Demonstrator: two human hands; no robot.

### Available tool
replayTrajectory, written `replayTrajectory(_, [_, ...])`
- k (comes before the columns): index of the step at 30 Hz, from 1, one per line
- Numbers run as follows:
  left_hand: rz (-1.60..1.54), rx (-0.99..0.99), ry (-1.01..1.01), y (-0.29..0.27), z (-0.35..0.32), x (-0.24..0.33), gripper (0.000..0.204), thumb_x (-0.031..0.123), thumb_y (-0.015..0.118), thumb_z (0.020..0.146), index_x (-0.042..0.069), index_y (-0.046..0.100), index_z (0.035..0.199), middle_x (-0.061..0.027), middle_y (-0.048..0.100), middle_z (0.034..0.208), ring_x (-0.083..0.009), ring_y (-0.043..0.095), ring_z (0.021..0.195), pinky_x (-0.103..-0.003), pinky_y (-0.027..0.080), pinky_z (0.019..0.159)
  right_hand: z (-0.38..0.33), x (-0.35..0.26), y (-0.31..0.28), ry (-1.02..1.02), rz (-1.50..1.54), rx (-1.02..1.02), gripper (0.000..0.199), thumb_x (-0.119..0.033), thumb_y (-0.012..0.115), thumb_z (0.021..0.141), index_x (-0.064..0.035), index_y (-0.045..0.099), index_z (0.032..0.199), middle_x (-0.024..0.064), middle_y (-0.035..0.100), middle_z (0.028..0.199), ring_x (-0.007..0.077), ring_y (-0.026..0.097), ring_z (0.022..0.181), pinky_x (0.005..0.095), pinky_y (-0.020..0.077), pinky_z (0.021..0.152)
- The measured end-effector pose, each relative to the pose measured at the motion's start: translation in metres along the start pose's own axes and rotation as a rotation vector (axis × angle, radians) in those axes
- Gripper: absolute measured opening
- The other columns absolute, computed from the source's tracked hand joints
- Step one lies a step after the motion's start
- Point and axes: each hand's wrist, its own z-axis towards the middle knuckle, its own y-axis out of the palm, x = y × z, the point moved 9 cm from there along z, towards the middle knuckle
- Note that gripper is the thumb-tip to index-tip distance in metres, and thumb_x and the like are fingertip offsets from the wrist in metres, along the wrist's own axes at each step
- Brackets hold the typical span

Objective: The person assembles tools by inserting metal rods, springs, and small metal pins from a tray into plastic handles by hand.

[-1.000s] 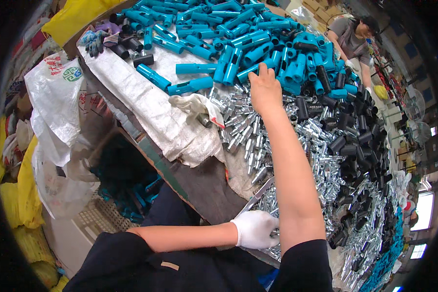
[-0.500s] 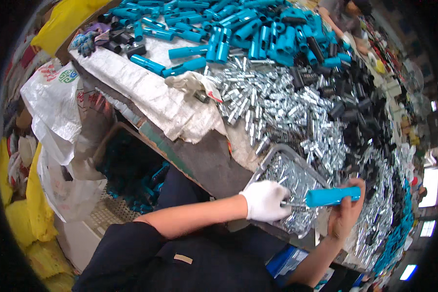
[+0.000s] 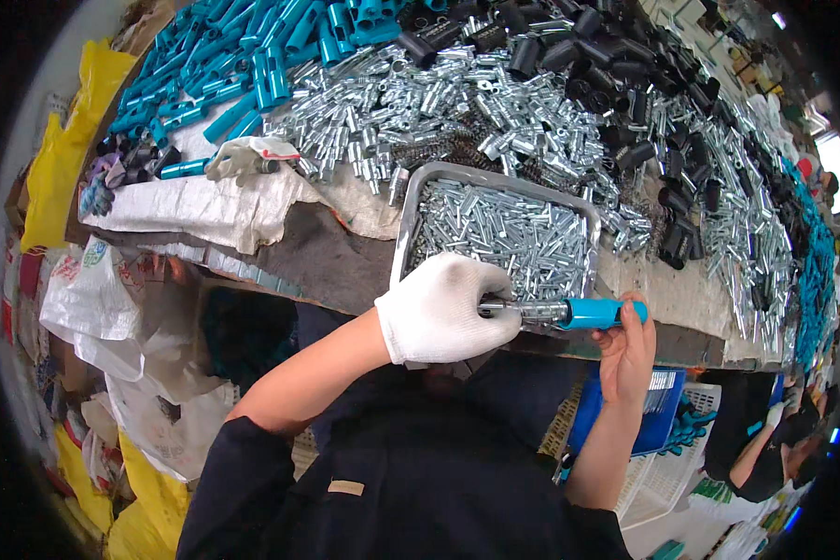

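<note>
My left hand (image 3: 450,310), in a white knit glove, is closed around a shiny metal shaft (image 3: 538,312) that sticks out to the right. The shaft's other end meets a teal tube (image 3: 590,314), in line with it. My bare right hand (image 3: 627,353) pinches the tube's right end between thumb and fingers. Just beyond both hands sits a grey tray (image 3: 407,233) full of small metal pins (image 3: 504,229); the glove overlaps its near edge. How far the shaft goes into the tube is hidden.
Behind the tray lie heaps of silver metal parts (image 3: 383,112), black sleeves (image 3: 579,56) and teal tubes (image 3: 271,75). A crumpled light cloth (image 3: 247,157) lies left. Below the table edge are a blue bin (image 3: 658,411) and a white crate (image 3: 649,485). Another person (image 3: 765,439) works at right.
My view has turned, and the tray now sits squarely ahead. The gap between my gloved hand's metal piece and the teal tube has closed; they now meet end to end.
</note>
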Motion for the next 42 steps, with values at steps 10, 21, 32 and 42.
replayTrajectory(10, [0.129,0.091,0.041,0.006,-0.004,0.004,0.021,0.016,0.054,0.088,0.001,0.069,0.085,-0.0202,0.062,0.069,-0.0365,0.064,0.064,-0.042,0.05,0.063,-0.018,0.021,0.051,0.124,-0.028,-0.292,0.023,-0.027,0.044,0.103,-0.0046,0.044,0.11,0.013,0.063,0.081,0.0234,0.068,0.066,0.0313,0.0577,0.053])
replayTrajectory(21, [-0.137,-0.089,-0.033,0.026,-0.013,-0.006,0.028,0.024,0.056,0.092,0.002,0.065,0.106,-0.0137,0.065,0.073,-0.023,0.066,0.063,-0.037,0.051,0.062,-0.03,0.058,0.087,0.326,0.034,-0.414,0.025,-0.034,0.043,0.103,-0.0099,0.042,0.109,0.0133,0.06,0.068,0.0228,0.063,0.049,0.029,0.0499,0.038])
replayTrajectory(32, [-0.217,0.139,-0.255,-0.012,-0.026,-0.055,0.044,0.028,0.062,0.087,0.0,0.062,0.12,-0.0079,0.065,0.083,-0.0118,0.058,0.075,-0.03,0.048,0.071,0.01,-0.008,0.108,-0.493,-1.264,-0.167,0.025,-0.016,0.066,0.084,-0.0067,0.065,0.107,0.0088,0.061,0.102,0.0312,0.064,0.079,0.0402,0.0495,0.07])
replayTrajectory(42, [-0.231,0.206,-0.269,-0.024,-0.029,-0.061,0.045,0.028,0.063,0.086,-0.001,0.063,0.121,-0.0038,0.063,0.083,-0.0091,0.054,0.073,-0.027,0.046,0.067,0.016,-0.018,0.125,-0.663,-1.268,-0.067,0.01,-0.012,0.068,0.084,-0.0018,0.066,0.084,0.009,0.064,0.084,0.0277,0.064,0.074,0.0362,0.0489,0.065])
